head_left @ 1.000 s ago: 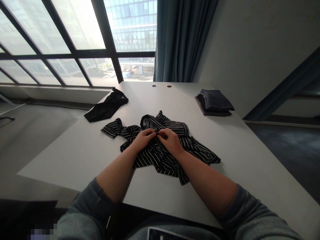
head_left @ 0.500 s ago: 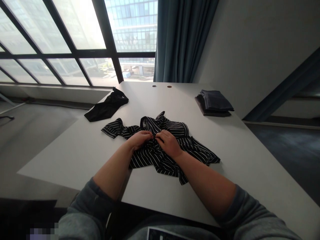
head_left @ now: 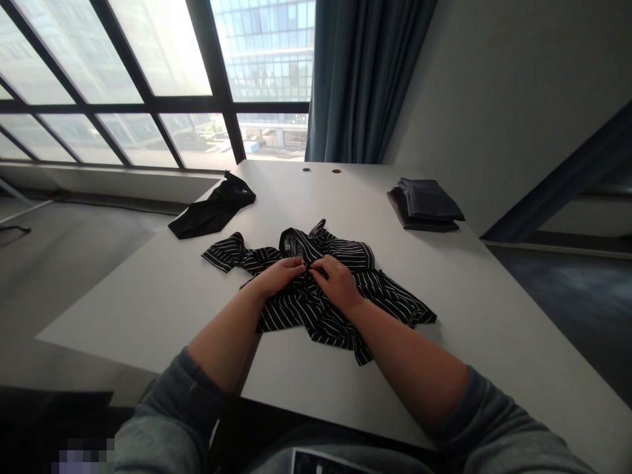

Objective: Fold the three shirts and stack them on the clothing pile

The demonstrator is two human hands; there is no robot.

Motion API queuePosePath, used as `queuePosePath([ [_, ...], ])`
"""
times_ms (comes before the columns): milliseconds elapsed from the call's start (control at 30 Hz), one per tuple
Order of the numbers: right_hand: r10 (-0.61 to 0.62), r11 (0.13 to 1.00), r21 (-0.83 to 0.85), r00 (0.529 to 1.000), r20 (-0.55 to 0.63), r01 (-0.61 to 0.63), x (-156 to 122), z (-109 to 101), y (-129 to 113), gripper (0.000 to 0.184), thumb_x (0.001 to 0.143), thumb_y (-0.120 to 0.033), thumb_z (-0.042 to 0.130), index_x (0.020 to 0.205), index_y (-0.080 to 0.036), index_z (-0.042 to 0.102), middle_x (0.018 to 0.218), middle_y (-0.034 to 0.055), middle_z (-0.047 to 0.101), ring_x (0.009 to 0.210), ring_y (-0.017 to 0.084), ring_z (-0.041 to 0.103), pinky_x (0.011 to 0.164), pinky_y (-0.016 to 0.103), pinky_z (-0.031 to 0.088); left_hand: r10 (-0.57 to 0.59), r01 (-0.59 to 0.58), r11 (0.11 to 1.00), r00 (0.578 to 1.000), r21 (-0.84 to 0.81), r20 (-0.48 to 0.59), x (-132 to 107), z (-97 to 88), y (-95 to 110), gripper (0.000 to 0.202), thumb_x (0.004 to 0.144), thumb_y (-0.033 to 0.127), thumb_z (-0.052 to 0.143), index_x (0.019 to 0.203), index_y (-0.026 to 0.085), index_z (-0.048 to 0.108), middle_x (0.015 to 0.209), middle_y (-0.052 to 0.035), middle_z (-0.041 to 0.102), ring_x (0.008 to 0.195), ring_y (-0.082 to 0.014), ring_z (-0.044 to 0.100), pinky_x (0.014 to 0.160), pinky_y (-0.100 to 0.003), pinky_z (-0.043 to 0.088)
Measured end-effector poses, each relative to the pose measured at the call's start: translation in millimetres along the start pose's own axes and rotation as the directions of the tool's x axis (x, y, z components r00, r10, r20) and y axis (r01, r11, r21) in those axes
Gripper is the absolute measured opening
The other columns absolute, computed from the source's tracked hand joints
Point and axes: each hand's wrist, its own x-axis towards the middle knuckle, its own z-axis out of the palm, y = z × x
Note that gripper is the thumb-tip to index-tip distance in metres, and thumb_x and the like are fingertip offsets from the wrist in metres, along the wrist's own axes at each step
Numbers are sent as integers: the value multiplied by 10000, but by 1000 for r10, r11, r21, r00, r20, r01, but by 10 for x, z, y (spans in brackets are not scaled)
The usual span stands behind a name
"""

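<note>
Between your left hand and right hand: a bit of the striped garment, too covered and small for you to make out.
Under your right forearm: more of its cloth, hidden from you.
Bottom edge: a pale-bordered dark item, cut off.
Stripes: thin and white on black; the cloth is crumpled, with a rounded opening at its far side and ends spread left and right.
Place: on the white table, right before you.
Your grip: both hands nearly meet, thumbs and fingers pinching the garment.
Farther off: black cloth to your left, a folded stack to your right.
</note>
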Motion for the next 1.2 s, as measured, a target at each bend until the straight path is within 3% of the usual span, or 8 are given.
queuePosePath([
  [133,7,1000,23,1000,-12,-7,13,-14,3,89,971,-187,640,896,-227,666,898,46,694,865,212,675,821,359,556,35,-35,999,999,0,-5,-3,48,16,401,800,522,780,963,162,713,965,-48,719,950,-216,641,947,-375,483],
  [333,113,993,23,992,-54,-112,26,4,18,100,933,-173,657,861,-234,691,885,49,724,857,227,691,831,386,568,65,-75,995,987,-63,-147,51,165,-35,396,771,501,800,909,172,629,807,18,621,762,-138,571,773,-287,464],
  [467,160,987,23,984,-77,-159,25,8,9,95,922,-182,666,841,-229,684,870,47,724,838,226,686,817,377,564,117,-128,991,967,-35,-228,83,182,-54,403,757,440,816,966,192,577,734,66,534,690,-110,501,698,-250,412],
  [733,127,991,47,988,-94,-123,40,8,44,110,907,-145,631,834,-227,626,823,24,665,794,209,640,781,350,534,281,-230,948,931,221,-234,73,234,-37,189,886,303,654,1012,217,542,857,29,572,828,-146,558,815,-278,457],
  [833,141,990,35,987,-72,-139,44,16,58,117,905,-142,621,831,-233,615,810,17,636,783,208,624,770,351,529,376,-261,870,900,417,-221,31,247,11,132,900,260,614,1023,224,580,992,-7,647,943,-175,607,901,-304,467],
  [967,137,990,27,989,-57,-136,44,11,47,113,907,-144,618,840,-235,624,829,22,639,803,211,626,782,358,539,424,-258,795,884,549,-198,-31,239,83,120,903,265,616,1011,225,646,1002,-19,700,905,-192,642,858,-320,478],
  [1067,123,992,39,990,-68,-120,47,2,27,106,912,-151,624,849,-235,644,849,32,660,827,214,640,788,360,550,412,-227,812,876,538,-251,-28,232,88,115,873,294,664,958,218,654,932,-14,702,859,-188,637,813,-313,472],
  [1200,114,993,49,992,-58,-111,50,-3,15,126,918,-156,634,834,-241,675,865,40,691,855,221,661,813,379,563,338,-185,895,875,405,-346,27,232,49,118,837,307,672,865,207,617,818,6,646,764,-161,579,747,-288,449],
])
